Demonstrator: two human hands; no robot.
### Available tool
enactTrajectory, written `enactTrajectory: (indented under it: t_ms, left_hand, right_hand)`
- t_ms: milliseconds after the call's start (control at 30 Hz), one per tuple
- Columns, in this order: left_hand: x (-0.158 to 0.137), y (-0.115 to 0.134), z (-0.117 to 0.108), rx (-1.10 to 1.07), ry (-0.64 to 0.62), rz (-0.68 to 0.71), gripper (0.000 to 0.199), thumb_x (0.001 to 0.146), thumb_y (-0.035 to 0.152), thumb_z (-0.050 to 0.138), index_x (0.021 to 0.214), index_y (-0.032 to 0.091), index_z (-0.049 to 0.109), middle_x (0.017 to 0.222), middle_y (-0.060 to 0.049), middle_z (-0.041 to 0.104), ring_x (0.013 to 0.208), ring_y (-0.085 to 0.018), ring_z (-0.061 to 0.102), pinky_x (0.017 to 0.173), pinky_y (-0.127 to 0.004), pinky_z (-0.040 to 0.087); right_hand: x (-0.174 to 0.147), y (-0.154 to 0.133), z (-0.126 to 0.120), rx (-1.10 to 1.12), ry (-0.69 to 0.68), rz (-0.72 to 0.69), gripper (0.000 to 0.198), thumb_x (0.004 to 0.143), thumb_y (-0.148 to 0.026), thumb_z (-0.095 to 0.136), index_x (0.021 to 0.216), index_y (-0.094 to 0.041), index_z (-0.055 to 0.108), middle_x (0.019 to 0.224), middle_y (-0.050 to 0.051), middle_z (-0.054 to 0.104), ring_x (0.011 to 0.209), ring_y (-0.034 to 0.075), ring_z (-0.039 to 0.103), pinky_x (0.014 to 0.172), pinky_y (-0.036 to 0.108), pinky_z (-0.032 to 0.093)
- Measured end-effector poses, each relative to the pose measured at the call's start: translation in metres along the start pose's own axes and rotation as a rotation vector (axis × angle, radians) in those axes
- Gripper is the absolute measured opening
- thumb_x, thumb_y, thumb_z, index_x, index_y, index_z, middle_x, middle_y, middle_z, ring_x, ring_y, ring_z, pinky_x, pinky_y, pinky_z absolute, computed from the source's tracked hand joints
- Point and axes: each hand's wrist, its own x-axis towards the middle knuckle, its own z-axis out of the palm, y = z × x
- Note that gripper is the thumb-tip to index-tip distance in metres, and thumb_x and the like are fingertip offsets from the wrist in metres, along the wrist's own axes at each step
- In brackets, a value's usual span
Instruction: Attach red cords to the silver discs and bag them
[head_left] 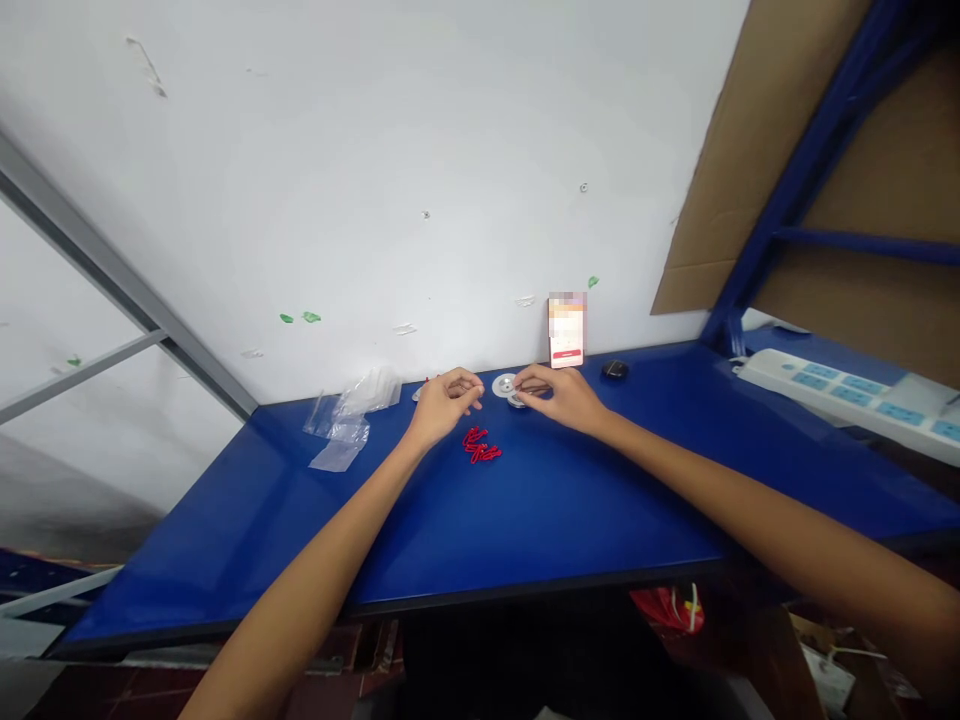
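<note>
Discs [504, 384] lie near the back edge of the desk [562, 520], beside the right hand [568, 397]; probably stiff, light, slippery, best pinched by the rim. Its grip and that of the left hand [441, 402] look narrow; whether either holds anything, I cannot tell.

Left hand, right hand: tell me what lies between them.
In the head view, silvery discs show between the left hand and right hand, on the blue table.

PLACE: apparently a workshop | blue worktop [585, 520] set against a scuffed white wall [360, 150] | blue metal frame [787, 190] backed with cardboard [716, 190] | power strip [851, 385] placed at right | clear plastic bags [349, 430] and small red parts [480, 447] laid out
</note>
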Motion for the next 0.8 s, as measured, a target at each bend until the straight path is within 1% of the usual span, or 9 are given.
enactTrajectory:
  t_ms: [100, 167, 267, 367, 433, 667, 800]
  left_hand:
    - [0.000, 0.001, 0.001, -0.053, 0.016, 0.041, 0.032, 0.092, 0.043, 0.076, 0.111, 0.018, 0.068, 0.095, -0.008, 0.080, 0.072, -0.017, 0.076, 0.058, -0.025, 0.055]
    - [-0.002, 0.005, 0.001, -0.021, -0.003, 0.062, 0.032, 0.093, 0.042, 0.075, 0.113, 0.018, 0.070, 0.096, -0.009, 0.080, 0.075, -0.019, 0.077, 0.060, -0.026, 0.055]
    - [-0.007, 0.010, 0.004, 0.168, -0.014, 0.130, 0.021, 0.095, 0.036, 0.072, 0.106, 0.019, 0.078, 0.094, -0.007, 0.081, 0.080, -0.020, 0.077, 0.069, -0.029, 0.058]
    - [-0.010, 0.011, 0.008, 0.362, 0.034, 0.237, 0.014, 0.093, 0.026, 0.071, 0.100, 0.022, 0.082, 0.095, -0.005, 0.082, 0.080, -0.019, 0.075, 0.076, -0.031, 0.059]
    - [-0.012, 0.010, 0.011, 0.420, 0.062, 0.270, 0.012, 0.091, 0.022, 0.071, 0.097, 0.023, 0.082, 0.096, -0.004, 0.081, 0.079, -0.018, 0.074, 0.077, -0.031, 0.058]
    - [-0.015, 0.013, 0.018, 0.453, 0.092, 0.275, 0.010, 0.095, 0.025, 0.069, 0.095, 0.022, 0.079, 0.091, -0.003, 0.080, 0.075, -0.017, 0.071, 0.076, -0.031, 0.056]
    - [-0.015, 0.011, 0.022, 0.427, 0.085, 0.239, 0.011, 0.096, 0.026, 0.068, 0.095, 0.022, 0.078, 0.091, -0.003, 0.080, 0.077, -0.018, 0.071, 0.077, -0.032, 0.056]
  right_hand:
    - [-0.001, -0.004, 0.003, 0.040, -0.018, -0.004, 0.021, 0.096, -0.034, 0.074, 0.115, -0.026, 0.073, 0.109, 0.002, 0.084, 0.099, 0.024, 0.082, 0.096, 0.040, 0.069]
    - [-0.001, -0.008, 0.004, 0.060, -0.022, -0.020, 0.021, 0.097, -0.033, 0.074, 0.117, -0.026, 0.074, 0.111, 0.002, 0.083, 0.100, 0.023, 0.082, 0.097, 0.040, 0.068]
    - [-0.001, -0.013, 0.004, 0.098, -0.027, -0.046, 0.021, 0.098, -0.033, 0.074, 0.118, -0.026, 0.074, 0.113, 0.002, 0.083, 0.101, 0.023, 0.082, 0.098, 0.039, 0.068]
    - [-0.001, -0.018, 0.006, 0.110, -0.022, -0.068, 0.020, 0.099, -0.034, 0.072, 0.117, -0.026, 0.074, 0.113, 0.002, 0.082, 0.098, 0.022, 0.081, 0.095, 0.039, 0.068]
    - [-0.001, -0.020, 0.008, 0.103, -0.016, -0.079, 0.019, 0.100, -0.035, 0.071, 0.117, -0.026, 0.074, 0.113, 0.003, 0.082, 0.096, 0.021, 0.081, 0.093, 0.039, 0.069]
    - [-0.002, -0.024, 0.011, 0.061, -0.017, -0.103, 0.019, 0.101, -0.034, 0.068, 0.118, -0.028, 0.074, 0.114, 0.003, 0.080, 0.095, 0.020, 0.079, 0.092, 0.037, 0.068]
    - [-0.004, -0.023, 0.011, -0.062, -0.020, -0.123, 0.021, 0.102, -0.034, 0.066, 0.121, -0.028, 0.073, 0.119, 0.004, 0.080, 0.096, 0.021, 0.079, 0.092, 0.038, 0.066]
